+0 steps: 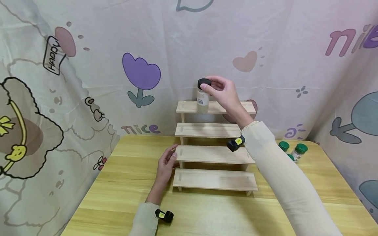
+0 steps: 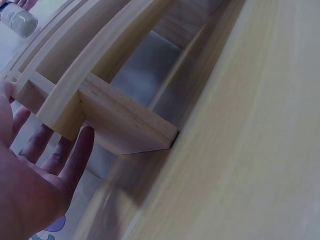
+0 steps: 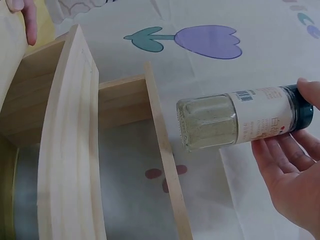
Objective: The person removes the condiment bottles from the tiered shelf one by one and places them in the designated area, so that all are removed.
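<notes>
A clear glass spice jar (image 1: 202, 98) with a dark cap, a white label and pale powder inside is upright at the top of a wooden stepped rack (image 1: 217, 154). My right hand (image 1: 222, 91) pinches its cap between thumb and fingers. In the right wrist view, a gap shows between the jar's base (image 3: 207, 122) and the top shelf board (image 3: 165, 145). My left hand (image 1: 166, 165) is at the rack's left end, by the third board from the top. Its fairly straight fingers (image 2: 82, 152) touch the rack's end from the side in the left wrist view.
Several green-capped jars (image 1: 300, 149) stand on the wooden table (image 1: 141, 154) right of the rack, partly behind my right sleeve (image 1: 283, 170). A printed cloth (image 1: 189, 49) hangs behind the table and along its sides. Small black cameras sit on both wrists.
</notes>
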The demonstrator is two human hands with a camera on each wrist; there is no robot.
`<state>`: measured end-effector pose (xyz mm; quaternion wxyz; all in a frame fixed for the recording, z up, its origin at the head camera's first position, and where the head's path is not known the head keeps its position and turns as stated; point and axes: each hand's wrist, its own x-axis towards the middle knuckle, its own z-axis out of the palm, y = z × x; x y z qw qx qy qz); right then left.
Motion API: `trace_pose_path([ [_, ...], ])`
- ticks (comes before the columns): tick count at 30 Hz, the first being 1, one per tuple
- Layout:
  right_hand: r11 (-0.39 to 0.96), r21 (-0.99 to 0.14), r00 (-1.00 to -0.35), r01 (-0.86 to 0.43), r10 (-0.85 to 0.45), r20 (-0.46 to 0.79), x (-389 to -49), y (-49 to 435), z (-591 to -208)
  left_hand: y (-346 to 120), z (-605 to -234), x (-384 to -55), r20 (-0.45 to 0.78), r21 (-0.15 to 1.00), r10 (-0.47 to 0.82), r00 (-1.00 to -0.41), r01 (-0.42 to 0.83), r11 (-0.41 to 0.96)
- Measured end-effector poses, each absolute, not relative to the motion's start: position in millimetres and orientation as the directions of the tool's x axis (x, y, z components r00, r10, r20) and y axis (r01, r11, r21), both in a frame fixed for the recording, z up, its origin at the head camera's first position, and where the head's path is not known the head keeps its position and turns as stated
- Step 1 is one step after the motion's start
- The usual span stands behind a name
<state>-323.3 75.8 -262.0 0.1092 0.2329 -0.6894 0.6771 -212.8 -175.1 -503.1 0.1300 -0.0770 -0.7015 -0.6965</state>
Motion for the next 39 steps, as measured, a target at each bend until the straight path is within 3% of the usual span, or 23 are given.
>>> trace_pose_path([
  [14,0.042,-0.876,-0.872,-0.48,-0.128,0.472,-287,107,-261,-175,-504,-212,0.276,0.961,-0.082,-0.958,0.274,0.029],
  [25,-0.087,-0.858,-0.853,-0.506,-0.094,0.513,-255,133,-264,-176,-504,-214,0.274,0.962,-0.067,-0.959,0.274,0.018],
  [39,-0.066,-0.841,-0.841,-0.537,-0.032,0.54,-215,169,-280,-175,-503,-214,0.268,0.963,-0.081,-0.96,0.267,0.023],
])
